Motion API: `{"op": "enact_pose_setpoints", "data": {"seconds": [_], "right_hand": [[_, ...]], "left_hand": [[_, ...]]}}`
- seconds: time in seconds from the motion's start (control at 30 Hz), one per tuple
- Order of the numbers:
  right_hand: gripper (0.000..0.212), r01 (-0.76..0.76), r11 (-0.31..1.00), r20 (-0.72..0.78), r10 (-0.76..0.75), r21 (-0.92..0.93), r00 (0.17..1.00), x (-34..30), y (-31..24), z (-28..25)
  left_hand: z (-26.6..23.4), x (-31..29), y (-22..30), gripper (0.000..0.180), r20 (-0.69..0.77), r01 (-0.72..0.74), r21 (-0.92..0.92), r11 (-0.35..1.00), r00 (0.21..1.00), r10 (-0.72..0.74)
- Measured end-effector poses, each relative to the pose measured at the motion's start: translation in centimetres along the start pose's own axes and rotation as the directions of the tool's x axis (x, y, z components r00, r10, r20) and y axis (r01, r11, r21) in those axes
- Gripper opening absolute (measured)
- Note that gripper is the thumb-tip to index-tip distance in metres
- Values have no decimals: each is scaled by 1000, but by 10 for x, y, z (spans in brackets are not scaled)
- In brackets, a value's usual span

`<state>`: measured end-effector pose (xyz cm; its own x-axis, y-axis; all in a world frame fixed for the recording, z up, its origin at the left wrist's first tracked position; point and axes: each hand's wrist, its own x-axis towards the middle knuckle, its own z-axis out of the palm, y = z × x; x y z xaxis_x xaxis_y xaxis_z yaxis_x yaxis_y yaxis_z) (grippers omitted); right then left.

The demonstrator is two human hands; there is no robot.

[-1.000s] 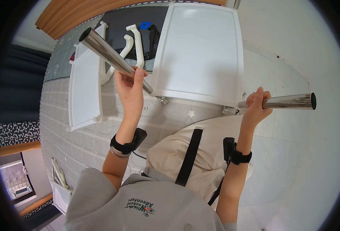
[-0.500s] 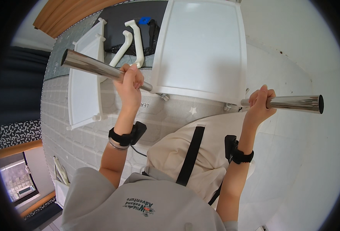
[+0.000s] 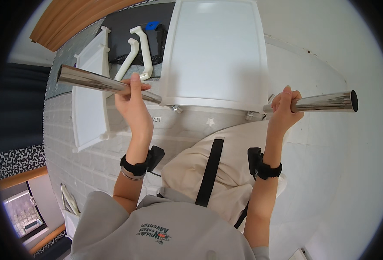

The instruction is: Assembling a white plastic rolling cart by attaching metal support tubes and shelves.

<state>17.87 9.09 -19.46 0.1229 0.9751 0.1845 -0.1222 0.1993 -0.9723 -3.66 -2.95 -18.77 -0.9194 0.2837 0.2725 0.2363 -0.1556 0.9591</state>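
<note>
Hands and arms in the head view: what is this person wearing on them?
Both hands, left and right, are bare: no gloves or rings visible. Each wrist carries a black strap with a small black boxy device clipped to it, left band and right band. The forearms are bare; short light grey sleeves end above the elbows.

I see a bright, evenly lit picture, with soft daylight-like light and only faint shadows under the white board (image 3: 215, 52). The white floor (image 3: 330, 173) on the right is close to washed out. Glare streaks run along the 2 shiny metal tubes, the left tube (image 3: 92, 81) and the right tube (image 3: 326, 102). The fisheye bends straight edges hard toward the rim, and a black ring closes off all 4 corners. The centre is sharp; the dark left edge is dim and slightly soft.
</note>
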Motion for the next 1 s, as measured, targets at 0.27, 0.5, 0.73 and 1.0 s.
{"op": "enact_pose_setpoints", "data": {"seconds": [0.27,0.5,0.73,1.0], "right_hand": [[32,-3,1000,-15,3,-9,1000,0,2,3],[32,63,996,-17,-64,-63,998,0,3,3],[31,23,999,-13,-24,-29,1000,1,2,-2],[32,6,1000,10,-6,15,1000,0,1,-2]], "left_hand": [[3,9,-8,36,89,97,-164,982,993,-83],[-24,30,-19,29,608,305,-208,929,785,-122],[-11,14,-9,24,476,172,-104,980,873,-103],[9,-4,4,27,51,55,84,995,997,-59]]}}
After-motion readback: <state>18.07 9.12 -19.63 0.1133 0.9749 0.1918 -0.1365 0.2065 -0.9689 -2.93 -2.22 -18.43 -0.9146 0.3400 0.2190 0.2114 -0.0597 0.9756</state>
